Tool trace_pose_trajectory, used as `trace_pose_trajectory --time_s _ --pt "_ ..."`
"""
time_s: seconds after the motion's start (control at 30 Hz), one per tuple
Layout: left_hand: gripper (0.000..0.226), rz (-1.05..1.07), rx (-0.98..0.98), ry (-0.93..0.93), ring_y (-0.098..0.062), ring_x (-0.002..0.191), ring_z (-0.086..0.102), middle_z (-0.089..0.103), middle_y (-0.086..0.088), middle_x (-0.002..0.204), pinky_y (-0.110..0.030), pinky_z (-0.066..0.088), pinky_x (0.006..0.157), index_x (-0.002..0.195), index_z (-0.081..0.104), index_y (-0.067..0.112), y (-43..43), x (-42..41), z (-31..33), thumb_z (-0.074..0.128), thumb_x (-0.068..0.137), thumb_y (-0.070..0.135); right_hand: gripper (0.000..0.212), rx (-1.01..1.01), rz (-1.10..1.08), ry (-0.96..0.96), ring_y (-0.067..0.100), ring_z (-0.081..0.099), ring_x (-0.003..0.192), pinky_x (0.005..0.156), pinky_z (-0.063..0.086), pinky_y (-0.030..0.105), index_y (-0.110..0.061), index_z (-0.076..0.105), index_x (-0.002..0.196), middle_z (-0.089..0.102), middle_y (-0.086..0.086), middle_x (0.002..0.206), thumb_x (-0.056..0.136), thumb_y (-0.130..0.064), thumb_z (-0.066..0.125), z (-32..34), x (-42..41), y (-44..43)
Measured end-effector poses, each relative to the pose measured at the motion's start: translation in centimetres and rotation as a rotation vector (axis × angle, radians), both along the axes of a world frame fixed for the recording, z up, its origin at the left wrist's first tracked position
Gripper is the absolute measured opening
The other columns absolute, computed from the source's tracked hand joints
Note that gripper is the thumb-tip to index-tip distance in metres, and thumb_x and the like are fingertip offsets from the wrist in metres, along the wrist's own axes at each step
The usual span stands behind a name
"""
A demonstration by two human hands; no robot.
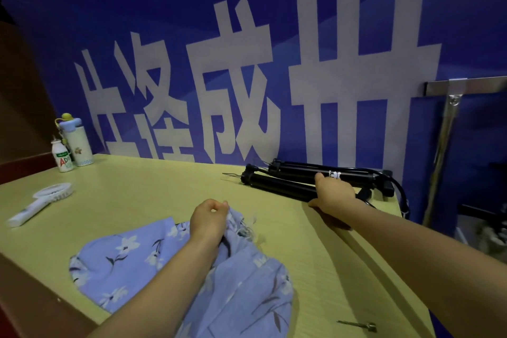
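A light blue cloth with white flowers [131,261] lies crumpled on the pale wooden table [153,181], near its front edge. My left hand [210,221] grips a bunched fold at the cloth's far edge, fingers curled. A folded black tripod [288,182] lies at the back right of the table against the blue banner. My right hand [333,192] rests on the tripod's near leg, thumb up against it and fingers reaching over the tube; its grip is partly hidden.
A white handheld fan [41,203] lies at the left. A white flask with a blue lid [78,143] and a small white drink bottle [62,156] stand at the back left corner. A small metal pin [358,325] lies near the front right. A metal rail [450,118] stands at the right.
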State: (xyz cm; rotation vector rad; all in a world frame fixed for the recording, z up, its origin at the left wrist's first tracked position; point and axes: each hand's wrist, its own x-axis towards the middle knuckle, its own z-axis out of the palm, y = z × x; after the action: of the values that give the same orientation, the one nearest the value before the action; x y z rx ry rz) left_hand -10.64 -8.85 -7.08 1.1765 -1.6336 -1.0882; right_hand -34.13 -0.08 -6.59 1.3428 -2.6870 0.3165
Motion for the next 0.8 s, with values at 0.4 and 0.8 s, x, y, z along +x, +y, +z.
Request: trace_pose_trajectory --time_s 0.4,0.8 --pt "0.033 0.191 -0.098 -0.176 -0.033 0.067 0.048 0.05 -0.019 0.077 -0.041 0.047 0.067 0.075 0.047 0.001 2.6 5.2 4.5 0.032 0.1 0.016 0.043 -0.192 0.282 0.102 0.018 0.061 0.1 0.085 0.052 0.03 -0.02 0.052 0.119 0.064 0.001 0.113 0.085 -0.042 0.064 3.6 4.4 4.5" --pt "0.035 0.574 -0.163 -0.249 -0.043 0.105 0.056 0.06 -0.027 0.115 -0.048 0.048 0.092 0.108 0.061 0.0 7.3 14.9 9.8 0.034 0.094 0.016 0.05 -0.291 0.478 -0.024 0.016 0.06 0.102 0.083 0.05 0.027 -0.021 0.051 0.123 0.063 -0.001 0.117 0.082 -0.047 0.065 7.0 11.4 12.6"
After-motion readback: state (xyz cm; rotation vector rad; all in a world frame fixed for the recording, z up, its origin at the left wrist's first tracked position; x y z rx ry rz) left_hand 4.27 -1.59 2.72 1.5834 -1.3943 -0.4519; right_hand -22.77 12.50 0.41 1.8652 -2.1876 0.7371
